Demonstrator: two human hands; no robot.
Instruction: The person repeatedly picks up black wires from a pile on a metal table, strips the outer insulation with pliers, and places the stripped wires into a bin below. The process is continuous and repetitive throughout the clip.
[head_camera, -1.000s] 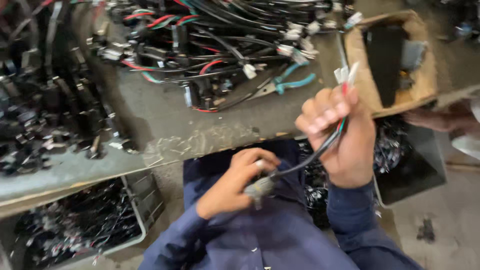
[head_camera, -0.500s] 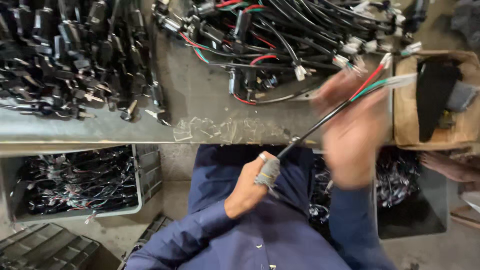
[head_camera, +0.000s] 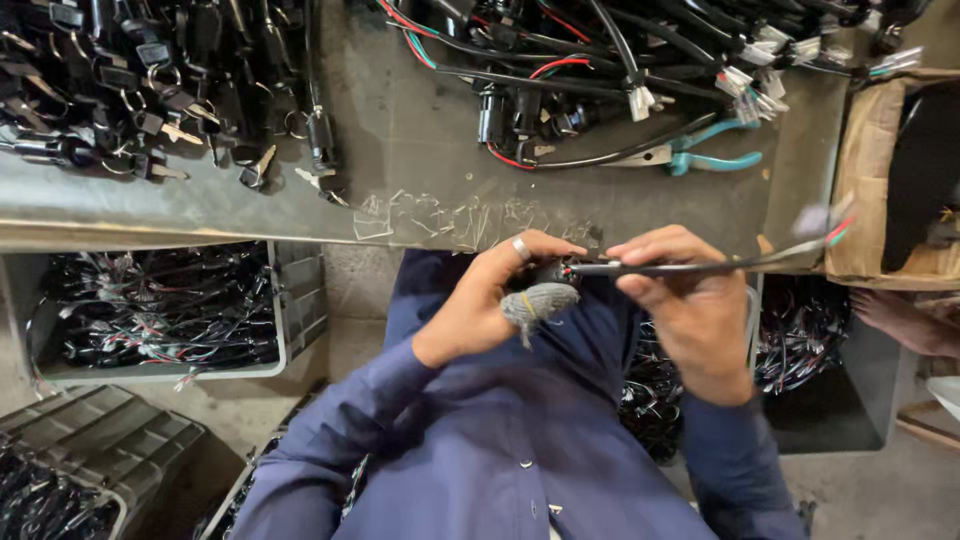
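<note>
Both forearms in blue sleeves, raised in front of the chest, hands meeting just below the workbench edge (head_camera: 300, 235). Left hand (head_camera: 495, 300) curled, ring on one finger, thumb wrapped in grey cloth, fingertips pinched nearest that edge. Right hand (head_camera: 690, 300) beside it, palm turned down, fingers closed in a pinch, knuckles level with the left, wrist bent back toward the body.

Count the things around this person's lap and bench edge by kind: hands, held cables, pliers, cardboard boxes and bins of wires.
Hands: 2, left hand and right hand
Held black cable: 1
Teal-handled pliers: 1
Cardboard box: 1
Grey bin of wires: 1
Total: 6
</note>
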